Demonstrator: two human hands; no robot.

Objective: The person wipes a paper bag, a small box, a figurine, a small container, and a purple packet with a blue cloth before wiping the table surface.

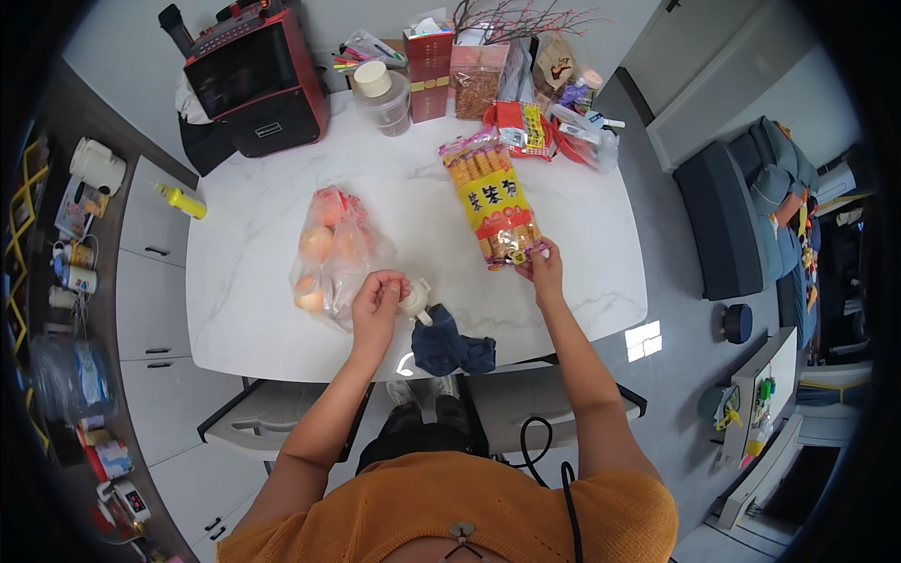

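Note:
My right hand (pixel 542 270) pinches the lower right corner of a long snack packet (pixel 490 197), which lies on the table. The packet is clear with a yellow and red label, and stick-shaped snacks show through it. My left hand (pixel 379 298) is closed, its fingers curled beside a thin clear plastic bag (pixel 349 272) of round orange-pink fruit. Whether those fingers hold anything is hidden. Touching or just right of them is a small cream-coloured rounded object (pixel 416 298) with a short stem. A crumpled dark blue cloth (pixel 449 345) lies at the table's near edge.
The white marbled table (pixel 253 281) carries a red and black speaker with a screen (pixel 258 80), a lidded clear jar (pixel 383 98), a tall red box (pixel 430 75) and a red basket of packets (pixel 530 131). A yellow bottle (pixel 181 201) stands left. Chairs flank my legs.

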